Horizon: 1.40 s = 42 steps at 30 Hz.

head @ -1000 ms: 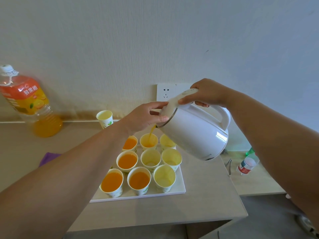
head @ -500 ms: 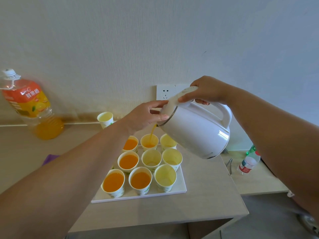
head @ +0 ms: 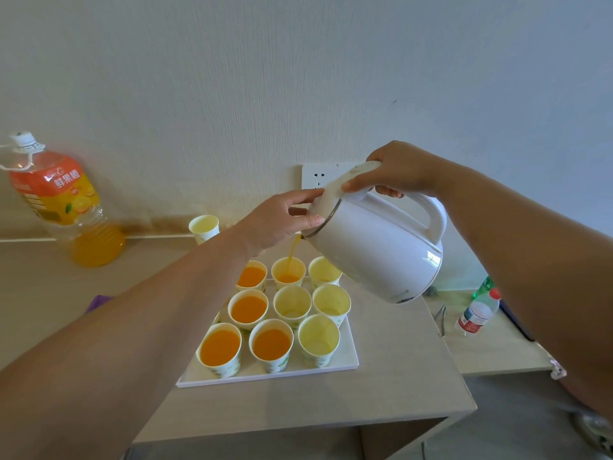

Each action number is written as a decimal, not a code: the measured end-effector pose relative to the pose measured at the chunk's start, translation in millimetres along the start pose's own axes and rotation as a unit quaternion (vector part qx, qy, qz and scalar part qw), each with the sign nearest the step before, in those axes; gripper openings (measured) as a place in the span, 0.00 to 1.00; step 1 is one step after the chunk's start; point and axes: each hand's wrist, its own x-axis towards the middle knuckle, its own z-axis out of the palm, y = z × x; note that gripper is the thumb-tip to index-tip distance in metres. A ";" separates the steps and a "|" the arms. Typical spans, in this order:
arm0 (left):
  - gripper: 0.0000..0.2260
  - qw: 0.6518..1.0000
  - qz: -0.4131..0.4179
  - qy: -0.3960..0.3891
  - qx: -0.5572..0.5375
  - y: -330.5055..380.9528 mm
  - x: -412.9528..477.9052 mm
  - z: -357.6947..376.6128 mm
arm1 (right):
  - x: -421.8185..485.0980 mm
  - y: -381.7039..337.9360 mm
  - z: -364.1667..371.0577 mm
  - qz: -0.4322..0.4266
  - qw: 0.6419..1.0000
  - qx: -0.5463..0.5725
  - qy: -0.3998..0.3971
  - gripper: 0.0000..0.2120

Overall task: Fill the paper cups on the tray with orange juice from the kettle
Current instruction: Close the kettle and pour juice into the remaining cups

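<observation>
Four of nine paper cups on the tray hold orange juice; a fifth, the back-middle cup, is filling from the tilted kettle above it. Four look empty. Right hand grips the handle; left hand pinches the lid's front
</observation>
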 end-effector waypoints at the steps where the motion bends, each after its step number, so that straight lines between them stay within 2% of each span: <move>1: 0.23 1.000 0.000 0.000 0.000 -0.1 0.1 0.0 | -0.2 -0.2 -0.3 0.000 1.000 0.001 0.000 0.20; 42: 0.21 0.999 -0.003 0.017 -0.048 2.3 -1.7 3.3 | -2.4 -9.3 -5.6 0.009 0.999 -0.033 -0.001 0.20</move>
